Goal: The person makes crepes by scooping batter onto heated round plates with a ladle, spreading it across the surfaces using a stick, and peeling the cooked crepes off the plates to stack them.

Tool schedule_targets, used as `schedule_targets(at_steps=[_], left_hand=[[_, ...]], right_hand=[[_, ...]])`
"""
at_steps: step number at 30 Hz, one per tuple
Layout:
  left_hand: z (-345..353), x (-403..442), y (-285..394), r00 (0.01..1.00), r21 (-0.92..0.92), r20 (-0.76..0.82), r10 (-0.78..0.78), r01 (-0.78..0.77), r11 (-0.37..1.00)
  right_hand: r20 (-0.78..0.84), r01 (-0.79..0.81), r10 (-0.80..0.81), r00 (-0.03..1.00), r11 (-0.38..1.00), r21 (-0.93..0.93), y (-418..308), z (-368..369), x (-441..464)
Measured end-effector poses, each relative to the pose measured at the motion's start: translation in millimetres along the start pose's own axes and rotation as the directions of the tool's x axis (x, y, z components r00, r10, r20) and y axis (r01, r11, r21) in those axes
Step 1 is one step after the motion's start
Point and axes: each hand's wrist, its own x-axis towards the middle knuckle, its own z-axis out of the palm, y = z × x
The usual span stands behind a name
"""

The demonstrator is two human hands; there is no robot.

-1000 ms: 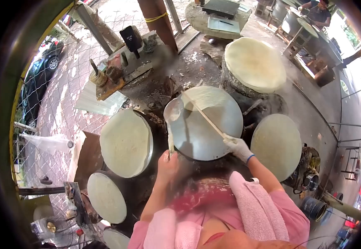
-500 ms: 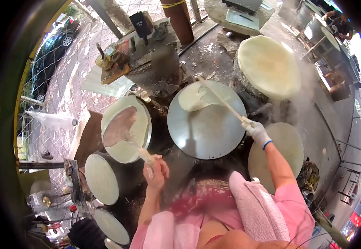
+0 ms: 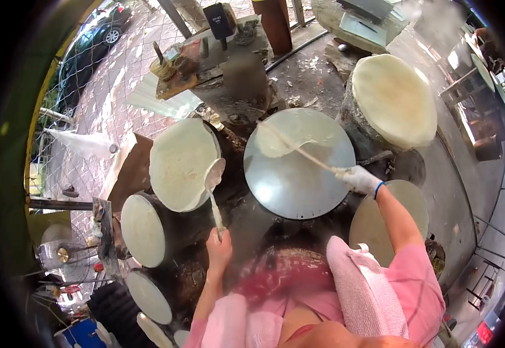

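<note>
My bare left hand (image 3: 219, 246) is closed around the pale, wrapped handle of a batter-coated ladle (image 3: 215, 174). The ladle's rounded head overlaps the right edge of the left griddle (image 3: 174, 168), which is covered by a thin, pale sheet of batter. My right hand (image 3: 361, 179), in a white glove with a blue cuff, grips a long wooden stick (image 3: 302, 152). That stick reaches across the middle griddle (image 3: 299, 188), over a patch of wet batter (image 3: 307, 124) on its far half. Whether the stick touches the batter cannot be made out.
A thick round pale sheet (image 3: 394, 98) covers a griddle at upper right. More round griddles stand at left (image 3: 142, 231) and right (image 3: 389, 217). Behind is a cluttered block (image 3: 223, 64) with a phone (image 3: 218, 20). A wire fence lies left; steam drifts about.
The ladle has swung right, from over the left griddle to its edge. The batter on the middle griddle has spread wider as the stick shifted. The view has also shifted.
</note>
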Motion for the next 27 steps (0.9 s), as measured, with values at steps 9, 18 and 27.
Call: schedule_targets(at_steps=[9, 18, 27], left_hand=[[-9, -4, -6, 0.982, 0.422, -0.040, 0.186, -0.152, 0.894], [24, 95, -12, 0.936, 0.635, 0.115, 0.333, -0.327, 0.699], [12, 61, -11, 0.927, 0.823, 0.321, 0.193, -0.374, 0.427]], right_hand=[[-0.108, 0.142, -0.150, 0.983, 0.986, -0.082, -4, -25, 15], [0.058, 0.140, -0.137, 0.989, 0.989, -0.044, 24, -33, -17], [0.188, -0.066, 0.113, 0.976, 0.968, -0.240, -23, 13, -20]])
